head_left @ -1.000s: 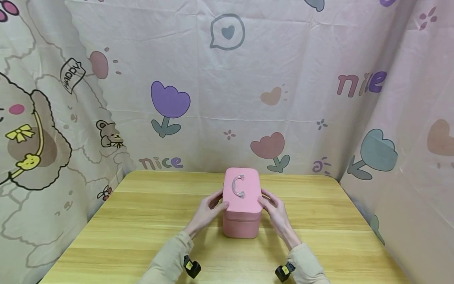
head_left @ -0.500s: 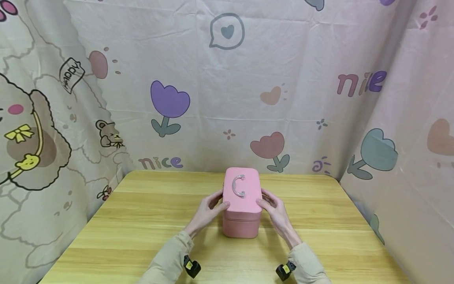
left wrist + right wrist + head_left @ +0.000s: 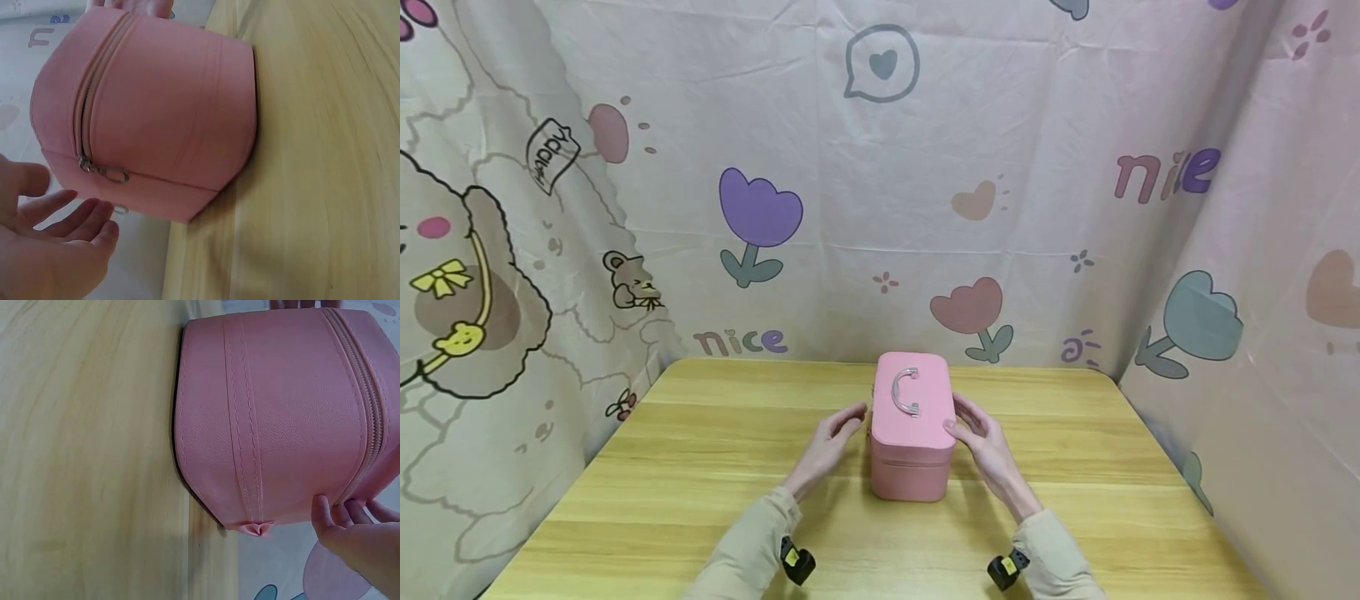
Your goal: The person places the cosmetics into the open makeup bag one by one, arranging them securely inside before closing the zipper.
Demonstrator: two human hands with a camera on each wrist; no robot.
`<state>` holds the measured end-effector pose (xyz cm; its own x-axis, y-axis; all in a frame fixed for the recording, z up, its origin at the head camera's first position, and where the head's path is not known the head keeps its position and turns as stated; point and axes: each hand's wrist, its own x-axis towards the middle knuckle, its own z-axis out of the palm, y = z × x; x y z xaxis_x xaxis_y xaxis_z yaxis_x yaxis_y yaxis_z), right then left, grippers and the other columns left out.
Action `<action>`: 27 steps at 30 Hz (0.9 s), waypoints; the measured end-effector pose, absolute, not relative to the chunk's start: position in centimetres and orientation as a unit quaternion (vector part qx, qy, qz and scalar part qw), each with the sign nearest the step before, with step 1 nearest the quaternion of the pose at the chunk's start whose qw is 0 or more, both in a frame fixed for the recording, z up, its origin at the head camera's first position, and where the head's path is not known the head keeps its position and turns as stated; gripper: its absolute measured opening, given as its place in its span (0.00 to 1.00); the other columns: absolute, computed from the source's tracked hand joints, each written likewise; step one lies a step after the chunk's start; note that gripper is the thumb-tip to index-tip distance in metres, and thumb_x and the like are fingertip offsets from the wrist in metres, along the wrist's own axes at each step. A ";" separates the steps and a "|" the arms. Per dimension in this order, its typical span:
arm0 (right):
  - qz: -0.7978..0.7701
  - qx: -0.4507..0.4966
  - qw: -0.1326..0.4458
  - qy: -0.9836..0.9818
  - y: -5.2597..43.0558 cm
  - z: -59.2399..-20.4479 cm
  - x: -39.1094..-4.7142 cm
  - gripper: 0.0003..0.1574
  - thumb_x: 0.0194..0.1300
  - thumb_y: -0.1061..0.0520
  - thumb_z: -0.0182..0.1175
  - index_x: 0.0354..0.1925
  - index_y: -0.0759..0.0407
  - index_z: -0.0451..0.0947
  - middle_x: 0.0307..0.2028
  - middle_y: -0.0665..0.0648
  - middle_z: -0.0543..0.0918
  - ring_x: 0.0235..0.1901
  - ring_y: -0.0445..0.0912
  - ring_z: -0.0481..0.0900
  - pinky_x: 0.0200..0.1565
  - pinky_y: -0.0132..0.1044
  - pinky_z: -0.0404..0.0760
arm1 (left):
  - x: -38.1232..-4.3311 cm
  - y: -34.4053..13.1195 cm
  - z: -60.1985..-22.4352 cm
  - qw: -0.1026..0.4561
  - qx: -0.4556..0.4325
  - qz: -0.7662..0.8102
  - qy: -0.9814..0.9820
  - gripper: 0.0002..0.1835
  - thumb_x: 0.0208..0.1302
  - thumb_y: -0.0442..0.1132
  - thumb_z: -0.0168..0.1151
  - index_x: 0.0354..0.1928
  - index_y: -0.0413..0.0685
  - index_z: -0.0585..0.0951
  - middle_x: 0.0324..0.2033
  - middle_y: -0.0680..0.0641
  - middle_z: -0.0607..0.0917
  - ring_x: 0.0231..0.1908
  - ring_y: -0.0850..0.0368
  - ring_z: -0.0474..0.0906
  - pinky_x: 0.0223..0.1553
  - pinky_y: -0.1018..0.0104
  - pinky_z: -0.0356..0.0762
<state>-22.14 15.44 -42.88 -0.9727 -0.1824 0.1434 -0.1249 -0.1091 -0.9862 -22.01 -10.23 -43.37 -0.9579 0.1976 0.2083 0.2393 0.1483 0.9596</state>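
Note:
A pink makeup case [image 3: 913, 475] stands upright on the wooden table, its lid down and a silver handle [image 3: 897, 392] on top. My left hand [image 3: 826, 446] is just off the case's left side, fingers loosely bent and holding nothing. In the left wrist view a metal zip pull [image 3: 112, 174] hangs at the corner near that hand's fingertips. With thumb on the lid's edge and fingers along the right side, my right hand [image 3: 988, 446] holds the case. The right wrist view shows those fingers touching it beside the zip [image 3: 372, 406].
The wooden table [image 3: 700, 483] reaches back to a printed cloth backdrop [image 3: 835, 150], which also hangs at both sides. A small pink bow-like tab [image 3: 255, 529] sticks out low on the case's side.
My left hand has let go of the case and moved slightly left, away from its side. The right hand stays on the case, which has not visibly moved on the table.

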 end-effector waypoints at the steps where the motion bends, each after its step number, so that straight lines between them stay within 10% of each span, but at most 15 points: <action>1: -0.736 -0.119 0.020 0.666 15.5 -42.9 -22.1 0.38 0.59 0.59 0.56 0.65 0.61 0.53 0.65 0.59 0.60 0.66 0.48 0.55 0.67 0.45 0.56 | -22.1 -10.4 -43.5 0.010 -0.147 -0.635 -0.759 0.21 0.66 0.34 0.45 0.60 0.35 0.65 0.58 0.35 0.69 0.60 0.42 0.65 0.62 0.51 0.61; 27: -0.721 -0.168 -0.022 0.672 15.8 -44.2 -22.7 0.39 0.57 0.56 0.57 0.64 0.64 0.55 0.62 0.62 0.64 0.61 0.45 0.63 0.56 0.28 0.70 | -22.1 -10.1 -44.7 0.017 -0.173 -0.562 -0.809 0.19 0.58 0.31 0.55 0.53 0.34 0.72 0.47 0.34 0.77 0.46 0.41 0.76 0.51 0.55 0.75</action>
<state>-22.67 15.77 -44.16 -0.9423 -0.1940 0.2729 -0.2587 -0.0957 -0.9612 -22.12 -10.11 -44.65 -0.9398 0.2597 0.2219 0.2984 0.3080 0.9034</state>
